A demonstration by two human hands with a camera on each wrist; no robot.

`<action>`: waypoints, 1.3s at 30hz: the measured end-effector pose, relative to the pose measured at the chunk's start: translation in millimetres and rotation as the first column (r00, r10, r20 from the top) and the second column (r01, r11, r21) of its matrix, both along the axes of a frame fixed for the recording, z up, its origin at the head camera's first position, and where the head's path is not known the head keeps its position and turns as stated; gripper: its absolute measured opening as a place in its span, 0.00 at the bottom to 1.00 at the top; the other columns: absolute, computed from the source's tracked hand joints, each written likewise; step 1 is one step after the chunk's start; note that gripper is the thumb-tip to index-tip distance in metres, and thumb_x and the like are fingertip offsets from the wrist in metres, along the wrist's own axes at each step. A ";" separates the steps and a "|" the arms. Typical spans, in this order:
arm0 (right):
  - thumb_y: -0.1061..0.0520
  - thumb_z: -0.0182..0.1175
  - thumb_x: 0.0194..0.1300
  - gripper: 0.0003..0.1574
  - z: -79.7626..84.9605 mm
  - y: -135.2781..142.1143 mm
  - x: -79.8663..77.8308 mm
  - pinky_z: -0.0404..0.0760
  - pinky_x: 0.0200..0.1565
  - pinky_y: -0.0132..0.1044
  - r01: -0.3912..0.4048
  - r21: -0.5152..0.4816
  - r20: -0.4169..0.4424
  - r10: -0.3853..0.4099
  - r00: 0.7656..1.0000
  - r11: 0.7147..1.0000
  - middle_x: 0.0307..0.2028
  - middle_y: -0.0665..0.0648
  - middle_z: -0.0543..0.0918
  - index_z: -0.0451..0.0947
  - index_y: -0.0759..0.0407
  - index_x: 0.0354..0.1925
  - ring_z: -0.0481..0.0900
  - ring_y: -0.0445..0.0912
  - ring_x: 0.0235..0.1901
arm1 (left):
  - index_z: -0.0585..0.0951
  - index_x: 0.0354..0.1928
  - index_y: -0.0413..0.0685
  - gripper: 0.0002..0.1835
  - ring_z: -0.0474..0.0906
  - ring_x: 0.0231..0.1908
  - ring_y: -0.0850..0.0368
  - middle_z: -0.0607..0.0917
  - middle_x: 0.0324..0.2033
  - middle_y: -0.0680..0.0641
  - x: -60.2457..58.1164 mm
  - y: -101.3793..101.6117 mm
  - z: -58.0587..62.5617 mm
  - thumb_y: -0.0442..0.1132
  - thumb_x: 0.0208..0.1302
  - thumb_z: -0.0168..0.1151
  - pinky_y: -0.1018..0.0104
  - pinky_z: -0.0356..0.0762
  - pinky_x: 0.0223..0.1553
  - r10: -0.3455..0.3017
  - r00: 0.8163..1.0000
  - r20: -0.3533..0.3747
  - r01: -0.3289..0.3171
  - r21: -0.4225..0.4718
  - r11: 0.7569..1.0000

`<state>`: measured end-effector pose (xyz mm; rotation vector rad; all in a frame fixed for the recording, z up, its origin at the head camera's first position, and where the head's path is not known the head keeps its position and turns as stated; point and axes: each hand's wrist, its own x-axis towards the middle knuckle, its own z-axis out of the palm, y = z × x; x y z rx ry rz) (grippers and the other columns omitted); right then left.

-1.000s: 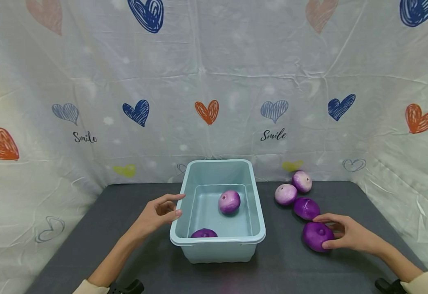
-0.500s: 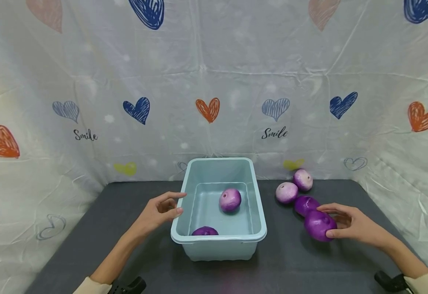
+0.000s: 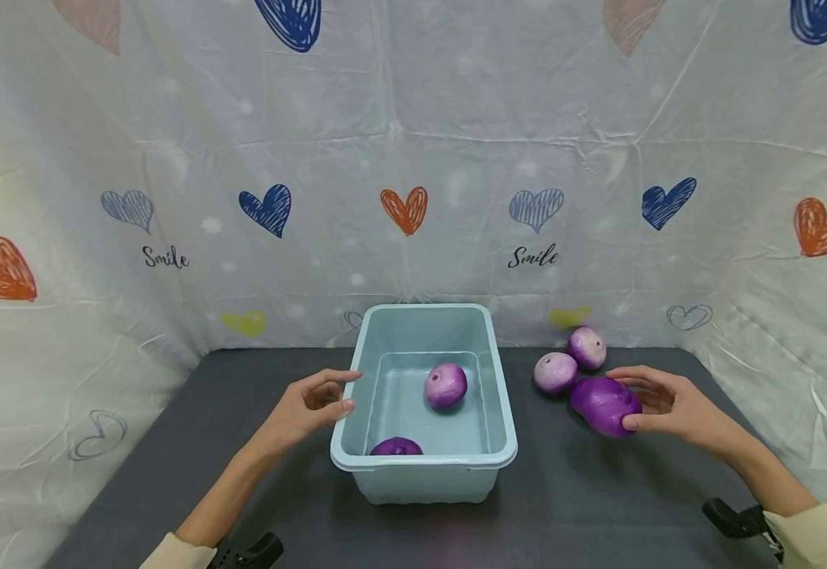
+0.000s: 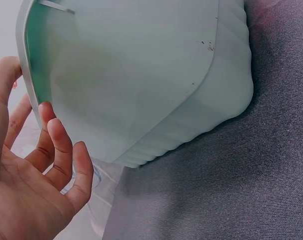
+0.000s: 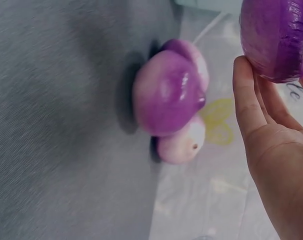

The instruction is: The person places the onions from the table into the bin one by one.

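My right hand (image 3: 672, 405) grips a dark purple onion (image 3: 614, 412), lifted off the table, between thumb and fingers. In the right wrist view that onion (image 5: 271, 40) sits at the fingertips, cut off by the frame's top edge. Just behind it, another purple onion (image 3: 581, 390) is partly covered in the head view. My left hand (image 3: 306, 407) has its index finger and thumb at the left rim of a pale blue plastic basin (image 3: 423, 466); its other fingers bend loosely, holding nothing. Inside the basin lie a pale purple onion (image 3: 445, 386) and a darker onion (image 3: 396, 446), half hidden by the front wall.
Two whitish-purple onions, one nearer (image 3: 554, 372) and one farther back (image 3: 587, 348), lie right of the basin. A dark grey cloth (image 3: 541, 490) covers the table. Behind it hangs a white curtain (image 3: 456, 158) printed with hearts.
My right hand has raised the dark purple onion from the table and carried it away from me, so it now overlaps the onion behind. The left hand stays at the basin rim.
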<state>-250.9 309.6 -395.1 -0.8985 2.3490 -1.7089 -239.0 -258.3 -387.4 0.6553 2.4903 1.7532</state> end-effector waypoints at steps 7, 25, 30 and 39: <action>0.70 0.66 0.66 0.36 9.7 -16.4 -9.4 0.77 0.55 0.36 0.024 0.005 -0.019 -0.024 1.000 1.000 0.65 0.58 0.75 0.69 0.66 0.69 0.75 0.45 0.62 | 0.77 0.67 0.43 0.23 0.78 0.33 0.49 0.81 0.38 0.40 -0.2 -0.3 0.2 0.37 0.72 0.64 0.57 0.78 0.38 0.004 1.000 -0.006 -0.004 -0.004 1.000; 0.64 0.68 0.66 0.37 42.1 -65.5 -31.4 0.75 0.57 0.35 0.057 -0.025 -0.007 -0.057 0.998 0.998 0.67 0.61 0.71 0.69 0.62 0.70 0.70 0.54 0.65 | 0.78 0.66 0.42 0.23 0.77 0.33 0.51 0.80 0.38 0.39 -3.7 -0.8 -0.5 0.38 0.71 0.65 0.52 0.78 0.39 0.013 1.000 -0.011 -0.013 -0.021 1.000; 0.63 0.69 0.66 0.37 48.2 -79.2 -38.5 0.74 0.58 0.36 0.037 -0.032 -0.026 -0.038 0.999 0.999 0.67 0.61 0.71 0.69 0.61 0.70 0.69 0.58 0.66 | 0.78 0.66 0.43 0.23 0.77 0.33 0.52 0.80 0.38 0.39 -3.8 -2.4 0.1 0.38 0.71 0.65 0.50 0.78 0.40 0.010 1.000 0.002 -0.010 -0.020 1.000; 0.65 0.70 0.64 0.36 58.0 -107.7 -48.6 0.76 0.57 0.41 0.004 -0.098 -0.095 -0.014 0.995 0.995 0.64 0.61 0.76 0.72 0.60 0.68 0.75 0.55 0.62 | 0.78 0.66 0.42 0.24 0.79 0.34 0.52 0.80 0.38 0.38 -4.6 -3.0 1.6 0.37 0.70 0.66 0.46 0.79 0.42 -0.002 1.000 0.005 0.002 -0.019 1.000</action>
